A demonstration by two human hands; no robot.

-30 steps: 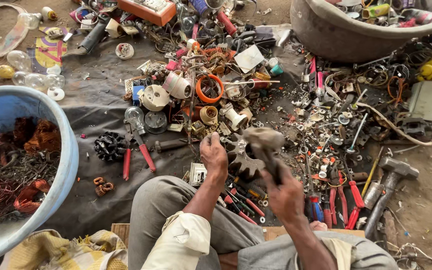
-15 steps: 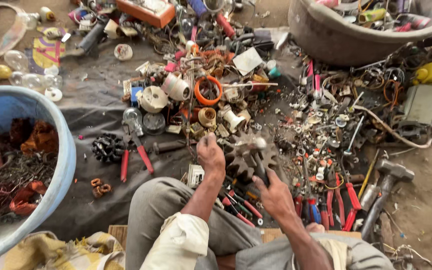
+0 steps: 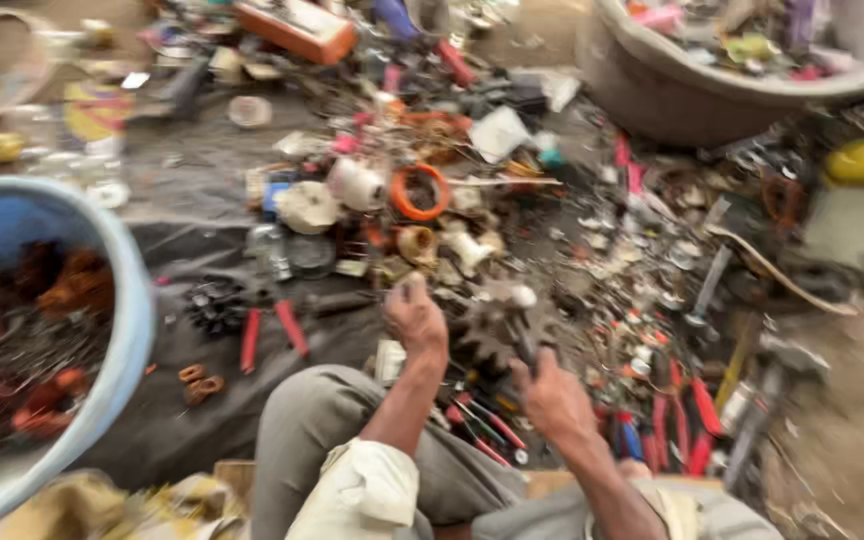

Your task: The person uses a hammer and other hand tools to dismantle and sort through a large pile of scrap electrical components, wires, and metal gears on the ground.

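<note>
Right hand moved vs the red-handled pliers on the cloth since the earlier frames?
Yes. The right hand has dropped toward the person's knees, farther from the orange plastic ring.

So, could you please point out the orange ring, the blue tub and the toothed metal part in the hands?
orange ring (image 3: 419, 192): head view, on its right band.
blue tub (image 3: 132, 300): head view, on its right rim.
toothed metal part (image 3: 487, 335): head view, on its dark toothed body between the hands.

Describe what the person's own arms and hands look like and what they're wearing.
Both hands are bare, with no gloves, rings or watch that the blurred picture shows. The left hand comes from an arm with a pale cream sleeve rolled up near the elbow. The right hand has a bare forearm, with light cloth just visible at the bottom edge.
</note>
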